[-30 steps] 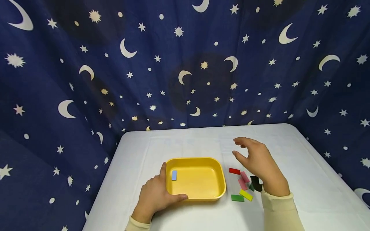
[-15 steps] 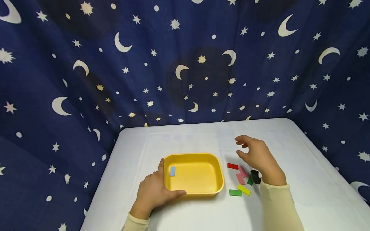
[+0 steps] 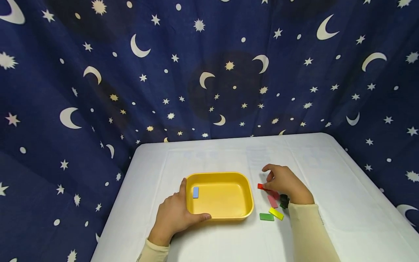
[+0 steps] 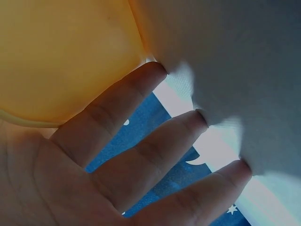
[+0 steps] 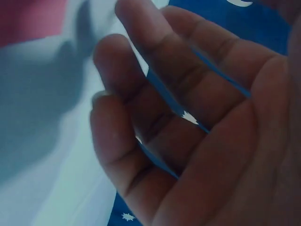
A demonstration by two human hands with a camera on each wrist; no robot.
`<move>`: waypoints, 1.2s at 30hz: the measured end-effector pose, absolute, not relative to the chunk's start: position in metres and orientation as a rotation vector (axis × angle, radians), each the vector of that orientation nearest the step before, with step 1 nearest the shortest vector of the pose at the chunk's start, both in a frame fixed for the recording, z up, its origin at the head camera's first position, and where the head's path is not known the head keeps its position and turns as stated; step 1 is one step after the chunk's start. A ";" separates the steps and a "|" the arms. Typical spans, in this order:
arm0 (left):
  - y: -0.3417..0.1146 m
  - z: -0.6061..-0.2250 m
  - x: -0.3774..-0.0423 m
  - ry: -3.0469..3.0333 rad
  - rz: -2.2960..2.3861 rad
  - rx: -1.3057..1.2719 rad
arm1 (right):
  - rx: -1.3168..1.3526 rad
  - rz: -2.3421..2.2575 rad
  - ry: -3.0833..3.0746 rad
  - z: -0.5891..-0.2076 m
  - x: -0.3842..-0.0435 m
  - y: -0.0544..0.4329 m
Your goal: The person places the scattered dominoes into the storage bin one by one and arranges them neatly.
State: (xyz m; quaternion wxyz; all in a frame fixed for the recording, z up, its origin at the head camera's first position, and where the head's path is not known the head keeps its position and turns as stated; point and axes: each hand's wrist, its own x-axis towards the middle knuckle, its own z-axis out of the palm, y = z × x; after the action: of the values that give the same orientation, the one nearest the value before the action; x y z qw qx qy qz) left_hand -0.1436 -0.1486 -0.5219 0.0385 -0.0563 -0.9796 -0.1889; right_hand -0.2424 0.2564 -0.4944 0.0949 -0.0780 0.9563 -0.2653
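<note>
In the head view, my left hand (image 3: 176, 217) rests against the left side of a yellow plastic tray (image 3: 220, 217), its thumb along the near rim and index finger at the left wall. The left wrist view shows its other fingers (image 4: 150, 162) straight, tips on the tablecloth. A small blue block (image 3: 195, 192) lies inside the tray at the left. My right hand (image 3: 285, 182) is low over a red block (image 3: 260, 186), thumb tip at the block and index finger raised apart from it. The hand partly covers the red block and a pink block behind it.
Near the right hand lie another pink block (image 3: 272, 201), a yellow block (image 3: 276, 213) and a green block (image 3: 266, 217). Dark pieces (image 3: 284, 201) are partly hidden under the right wrist. A white cloth covers the table (image 3: 226, 243); a star-patterned blue curtain (image 3: 190, 72) hangs behind.
My right hand has come down and nearer to the red block, its thumb now over it. The left hand stays at the tray. The head view has tilted slightly.
</note>
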 end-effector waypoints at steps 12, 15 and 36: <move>-0.147 -0.522 -0.143 -3.021 -0.561 -0.177 | -0.154 -0.792 2.789 -0.504 -0.240 0.253; -0.147 -0.520 -0.143 -3.018 -0.555 -0.171 | -0.178 -0.789 2.808 -0.504 -0.242 0.251; -0.149 -0.519 -0.144 -3.014 -0.564 -0.174 | -0.240 -0.834 2.888 -0.510 -0.248 0.253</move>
State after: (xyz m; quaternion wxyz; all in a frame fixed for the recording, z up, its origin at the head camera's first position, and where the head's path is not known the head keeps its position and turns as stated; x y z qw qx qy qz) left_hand -0.1437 -0.1492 -0.5192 0.0354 -0.0568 -0.9808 -0.1834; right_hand -0.2482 0.2528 -0.5096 0.0632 -0.0794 0.9558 -0.2761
